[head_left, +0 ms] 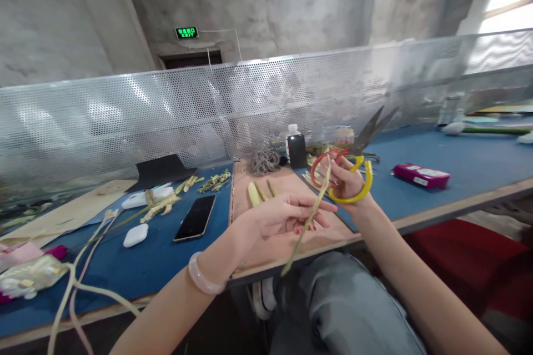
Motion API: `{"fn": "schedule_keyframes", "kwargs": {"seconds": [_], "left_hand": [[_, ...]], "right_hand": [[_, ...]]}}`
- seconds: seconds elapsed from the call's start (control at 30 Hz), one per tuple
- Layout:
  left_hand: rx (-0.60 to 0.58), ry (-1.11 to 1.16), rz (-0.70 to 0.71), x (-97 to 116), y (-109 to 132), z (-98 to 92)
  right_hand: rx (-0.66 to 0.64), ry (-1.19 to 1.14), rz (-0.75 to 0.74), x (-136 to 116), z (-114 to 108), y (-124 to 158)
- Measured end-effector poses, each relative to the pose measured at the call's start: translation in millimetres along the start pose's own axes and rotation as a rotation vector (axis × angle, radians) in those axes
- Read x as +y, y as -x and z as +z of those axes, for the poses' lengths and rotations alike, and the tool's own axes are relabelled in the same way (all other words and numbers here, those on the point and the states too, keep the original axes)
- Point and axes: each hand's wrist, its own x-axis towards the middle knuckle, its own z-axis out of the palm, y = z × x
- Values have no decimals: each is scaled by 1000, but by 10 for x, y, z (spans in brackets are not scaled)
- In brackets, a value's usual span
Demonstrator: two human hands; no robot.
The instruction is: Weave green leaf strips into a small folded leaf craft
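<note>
My right hand (347, 177) is closed around a pair of scissors (366, 183) with one red and one yellow handle loop. The scissor blades point up and away, parted. A thin pale green plant strip (306, 230) slants down from near my right fingers. Across it lies my left hand (291, 215), its index finger stretched out and its other fingers bent around the strip. The strip's lower end hangs past the front edge of the tan board (287, 183). Short green-yellow stalk pieces (254, 194) rest on that board behind my left hand.
Left on the blue tabletop are a phone (195, 218), a white earphone case (135, 235), plant scraps (214, 181) and long pale strips (70, 274). A grey string coil (265, 162) and an upright black device (297, 150) stand behind; a magenta pack (421, 175) sits right.
</note>
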Motion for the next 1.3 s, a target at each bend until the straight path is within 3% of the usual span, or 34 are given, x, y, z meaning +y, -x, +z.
{"fn": "schedule_keyframes", "kwargs": {"seconds": [0.13, 0.27, 0.4, 0.5, 0.67, 0.73, 0.83, 1.0, 1.1, 1.3], "left_hand": [[-1, 105, -92, 25, -30, 105], [54, 77, -9, -27, -97, 299], [145, 221, -5, -42, -123, 484], [238, 198, 19, 14, -142, 523], [456, 11, 327, 207, -275, 362], [572, 29, 433, 306, -347, 297], [676, 54, 548, 441, -428, 270], [648, 28, 741, 575, -451, 367], [642, 31, 794, 618, -427, 441], [702, 1, 797, 627, -408, 558]], "right_hand": [[-22, -42, -7, -17, -64, 3], [-64, -96, 27, 17, -103, 11], [-72, -125, 29, 24, -66, 27], [36, -78, 47, -18, -24, 70], [267, -44, 242, -44, -159, 377], [319, 43, 264, -38, -273, 591], [352, 277, 185, -75, -415, 907], [402, 749, 160, -264, -470, 1223], [336, 835, 217, -331, -457, 1328], [270, 851, 193, -298, -390, 1418]]}}
